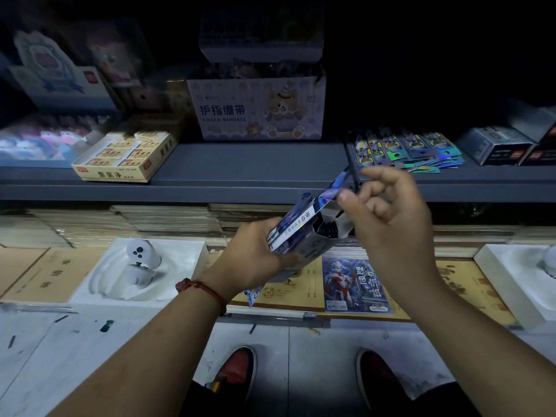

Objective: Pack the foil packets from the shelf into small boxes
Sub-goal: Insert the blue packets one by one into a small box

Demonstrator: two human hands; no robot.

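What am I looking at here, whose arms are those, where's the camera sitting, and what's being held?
There is no machine here. These are a person's two bare arms, filmed by one wide-angle camera worn on the head and looking forward and down. That is why shoes show at the bottom.

The left hand grips a small box, its open end turned toward the other hand. The right hand pinches a foil packet whose lower end is at the box's opening.

More shiny packets lie fanned out on the grey shelf. The shelf also holds a finger bandage carton and a yellow display box. The light is dim, so the small print cannot be read.
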